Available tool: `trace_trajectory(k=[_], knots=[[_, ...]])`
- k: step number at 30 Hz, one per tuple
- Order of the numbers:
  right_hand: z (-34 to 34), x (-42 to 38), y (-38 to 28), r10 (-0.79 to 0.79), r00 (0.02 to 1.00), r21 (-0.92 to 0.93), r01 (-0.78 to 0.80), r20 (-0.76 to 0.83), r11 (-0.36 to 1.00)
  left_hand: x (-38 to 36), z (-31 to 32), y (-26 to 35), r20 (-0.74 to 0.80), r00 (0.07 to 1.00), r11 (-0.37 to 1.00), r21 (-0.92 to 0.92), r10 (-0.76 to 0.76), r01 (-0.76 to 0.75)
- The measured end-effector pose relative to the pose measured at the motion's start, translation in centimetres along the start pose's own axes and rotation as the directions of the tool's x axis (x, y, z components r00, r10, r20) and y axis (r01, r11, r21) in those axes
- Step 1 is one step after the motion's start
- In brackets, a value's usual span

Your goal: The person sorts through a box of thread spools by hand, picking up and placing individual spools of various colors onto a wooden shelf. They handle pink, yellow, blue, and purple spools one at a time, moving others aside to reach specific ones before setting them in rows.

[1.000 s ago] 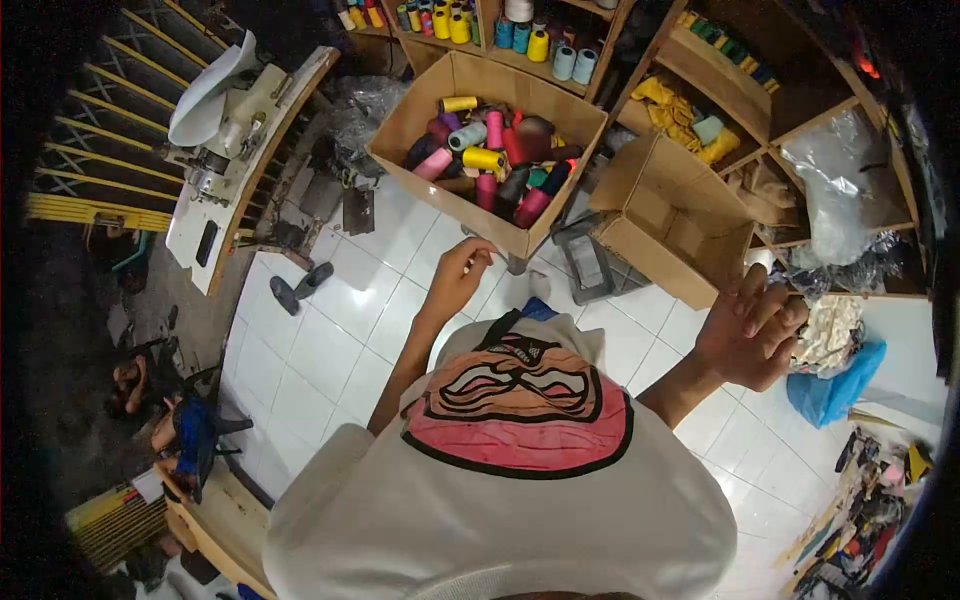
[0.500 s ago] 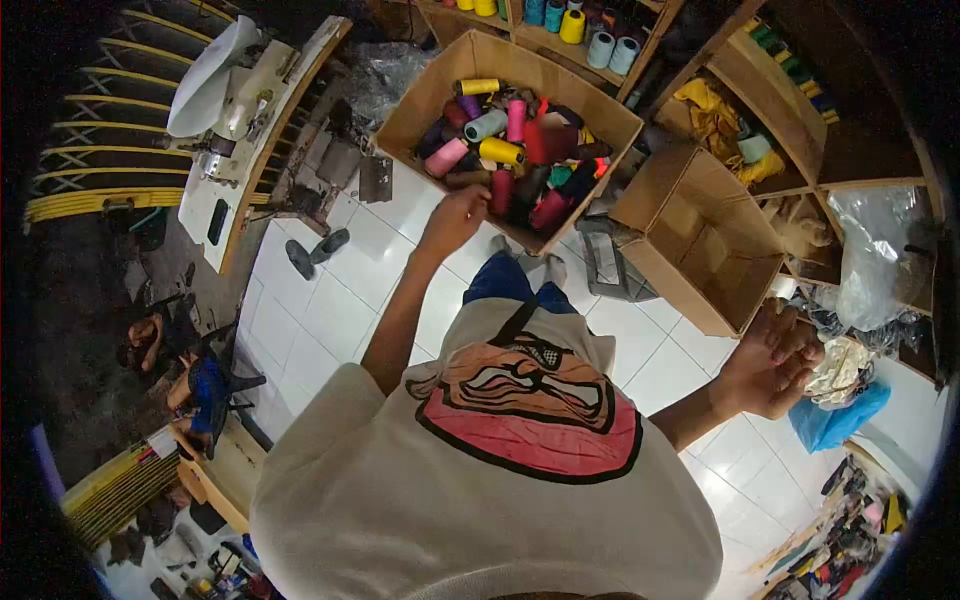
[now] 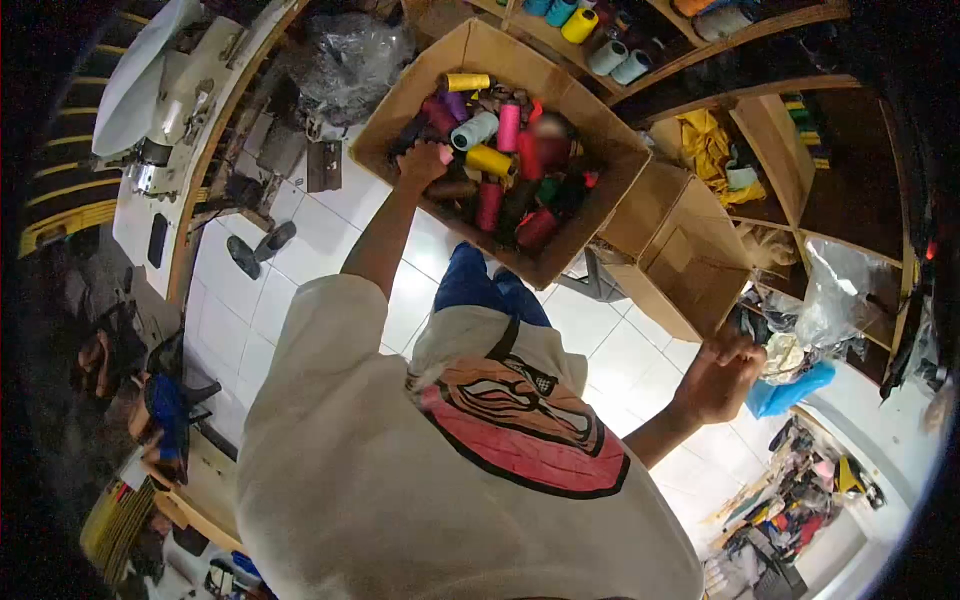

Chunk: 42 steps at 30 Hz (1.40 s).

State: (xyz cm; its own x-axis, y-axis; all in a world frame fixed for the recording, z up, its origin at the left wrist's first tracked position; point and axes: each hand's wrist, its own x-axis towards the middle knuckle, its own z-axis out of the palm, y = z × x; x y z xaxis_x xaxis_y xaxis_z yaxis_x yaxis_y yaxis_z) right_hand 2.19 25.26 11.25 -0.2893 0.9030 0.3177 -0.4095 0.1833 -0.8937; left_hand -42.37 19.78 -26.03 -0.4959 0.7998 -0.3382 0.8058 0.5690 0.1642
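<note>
My left hand (image 3: 422, 163) reaches over the near left side of a large cardboard box (image 3: 400, 85). Its fingers are closed around a pink thread spool (image 3: 446, 154), mostly hidden by the hand. Close by in the box lie a pale blue thread spool (image 3: 474, 131), a yellow thread spool (image 3: 490, 162) and a bright pink thread spool (image 3: 509, 128). Further spools, red ones among them, fill the box. Away to the right, my right hand (image 3: 722, 378) is held in the air with its fingers curled into a fist; nothing shows in it.
An open smaller cardboard box (image 3: 690, 250) stands right of the large one. Wooden shelves (image 3: 790, 160) with thread cones line the back right. At left is a sewing machine (image 3: 185, 110) on a table. Sandals (image 3: 260, 250) lie on the tiles. Another person (image 3: 160, 420) is at lower left.
My left hand has moved up and left from beside the red spool onto the pink spool and closed on it. My right hand has curled tighter. The whole view has shifted.
</note>
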Motion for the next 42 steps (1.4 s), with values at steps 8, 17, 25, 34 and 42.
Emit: trace_trajectory(k=[8, 17, 25, 34, 42], knots=[[3.9, 1.3, 2.6, 0.159, 0.98, -0.102, -0.171, -0.122, 0.98, 1.1, -1.5, 0.2, 0.164, 0.985, 0.99, -0.118, -0.061, 0.081], [2.7, 2.8, 5.1, 0.335, 0.936, -0.047, -0.342, -0.112, 0.939, 6.0, 3.0, 2.7, 0.124, 0.992, 0.984, -0.17, -0.026, 0.047], [0.5, 5.0, 6.2, 0.347, 0.93, -0.197, -0.366, -0.126, 0.91, 1.0, -5.7, 5.6, -0.078, 0.992, 0.977, -0.176, 0.104, -0.116], [-2.2, 5.8, 8.9, 0.36, 0.879, -0.033, -0.389, -0.314, 0.921, 7.3, -3.2, -0.2, -0.172, 0.985, 0.76, -0.643, -0.028, -0.091], [-1.5, 4.3, 10.2, 0.397, 0.822, -0.13, -0.483, -0.408, 0.866, 12.3, 2.3, 0.2, -0.175, 0.978, 0.913, -0.407, -0.112, 0.032]])
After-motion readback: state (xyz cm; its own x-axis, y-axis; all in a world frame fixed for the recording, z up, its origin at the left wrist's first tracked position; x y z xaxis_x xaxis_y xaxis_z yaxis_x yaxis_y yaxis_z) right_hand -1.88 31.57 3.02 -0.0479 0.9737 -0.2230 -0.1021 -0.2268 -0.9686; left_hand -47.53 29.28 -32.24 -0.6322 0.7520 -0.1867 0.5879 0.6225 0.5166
